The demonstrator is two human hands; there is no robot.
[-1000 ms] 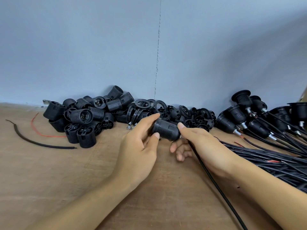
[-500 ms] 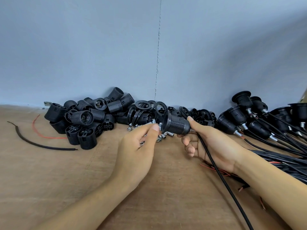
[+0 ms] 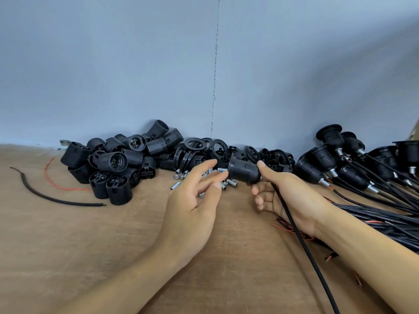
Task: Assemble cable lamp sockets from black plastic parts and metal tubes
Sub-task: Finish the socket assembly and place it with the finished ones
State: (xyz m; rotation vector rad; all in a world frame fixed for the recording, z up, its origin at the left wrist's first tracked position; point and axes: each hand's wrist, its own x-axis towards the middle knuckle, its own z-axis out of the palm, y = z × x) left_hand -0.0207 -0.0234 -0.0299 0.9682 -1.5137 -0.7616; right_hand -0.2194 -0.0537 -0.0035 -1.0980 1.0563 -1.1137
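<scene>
My right hand (image 3: 288, 198) grips a black ribbed lamp socket (image 3: 243, 172) above the table, thumb on its rear end. A black cable (image 3: 301, 241) runs from the socket down across my right palm toward the lower edge. My left hand (image 3: 195, 200) hovers just left of the socket with fingers loosely spread and blurred, holding nothing I can make out. Small metal tubes (image 3: 229, 183) and nuts lie scattered on the table beneath the fingers of my left hand.
A pile of black socket shells (image 3: 118, 164) lies at the back left, black rings (image 3: 195, 145) behind the hands. Finished sockets with cables (image 3: 353, 164) are stacked at the right. A loose black cable (image 3: 45, 196) and red wire (image 3: 65, 188) lie at the left on the wooden table (image 3: 68, 245).
My left hand has let go of the socket and drawn slightly left with fingers spread. My right hand has lifted the socket and carried it a little to the right.
</scene>
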